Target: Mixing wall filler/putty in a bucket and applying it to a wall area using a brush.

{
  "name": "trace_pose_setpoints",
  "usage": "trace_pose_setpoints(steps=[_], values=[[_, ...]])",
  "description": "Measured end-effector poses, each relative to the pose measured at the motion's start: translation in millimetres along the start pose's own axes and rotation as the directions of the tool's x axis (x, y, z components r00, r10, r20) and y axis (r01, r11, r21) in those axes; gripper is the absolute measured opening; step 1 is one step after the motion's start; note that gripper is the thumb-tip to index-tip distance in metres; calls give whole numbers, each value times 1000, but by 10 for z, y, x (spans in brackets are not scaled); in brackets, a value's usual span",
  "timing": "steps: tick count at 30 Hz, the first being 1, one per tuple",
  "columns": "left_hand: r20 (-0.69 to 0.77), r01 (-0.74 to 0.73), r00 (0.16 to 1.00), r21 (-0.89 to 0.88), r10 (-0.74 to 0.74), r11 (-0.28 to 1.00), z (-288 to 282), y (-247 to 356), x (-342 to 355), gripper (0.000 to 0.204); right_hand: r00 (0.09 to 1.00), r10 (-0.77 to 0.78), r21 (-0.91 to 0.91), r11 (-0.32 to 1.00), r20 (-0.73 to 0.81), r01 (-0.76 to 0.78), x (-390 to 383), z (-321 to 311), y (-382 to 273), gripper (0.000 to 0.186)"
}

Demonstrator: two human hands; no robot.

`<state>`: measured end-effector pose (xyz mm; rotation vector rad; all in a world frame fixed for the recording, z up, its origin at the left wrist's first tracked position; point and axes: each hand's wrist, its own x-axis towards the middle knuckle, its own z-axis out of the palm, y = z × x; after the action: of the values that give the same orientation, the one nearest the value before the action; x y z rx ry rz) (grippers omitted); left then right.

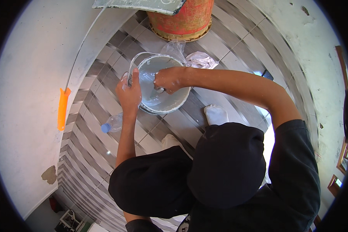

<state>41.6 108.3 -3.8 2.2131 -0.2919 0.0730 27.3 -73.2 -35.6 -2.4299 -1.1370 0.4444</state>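
Observation:
My left hand (pixel 129 91), spattered with pale paint, grips the left rim and wire handle of a bucket (pixel 174 103) holding watery grey-white liquid. The fingers are closed there. My right hand (pixel 167 80) reaches into the bucket from the right, its fingers curled round a small greyish object that I cannot make out. Crumpled clear and pale plastic bags (pixel 201 60) lie just behind the bucket. A clear plastic bottle with a blue cap (pixel 114 123) lies on the tiles beside my left forearm.
A paint-smeared tray (pixel 139 5) and worn red drum (pixel 179 21) are at the top. An orange-handled roller (pixel 63 108) is at the left by the white wall (pixel 31 108). My white-covered feet (pixel 216 115) show below the bucket on the striped tile floor (pixel 239 54).

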Motion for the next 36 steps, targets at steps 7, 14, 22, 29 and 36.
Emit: trace_pose_setpoints(steps=[7, 14, 22, 29, 36], values=[[-13, 34, 999, -46, -34, 998, -24, 18, -25, 42, 1000, -14, 75, 997, -25, 16, -52, -40, -64, 28], [-84, -36, 996, 44, 39, 998, 16, -77, 25, 47, 986, -118, -206, 974, -115, 93, 194, -160, 2, 24], [24, 24, 999, 15, -24, 1000, -32, 77, -31, 46, 993, -12, -238, 970, 115, 39, 168, -231, 98, 23], [-26, -68, 997, -16, 68, 998, 67, 14, -38, 45, 984, 127, -29, 992, 127, -124, 88, -161, 48, 29], [-6, -87, 996, -18, 87, 996, 64, 107, -72, 41, 975, 221, 199, 955, 21, -220, 101, 86, -11, 35]])
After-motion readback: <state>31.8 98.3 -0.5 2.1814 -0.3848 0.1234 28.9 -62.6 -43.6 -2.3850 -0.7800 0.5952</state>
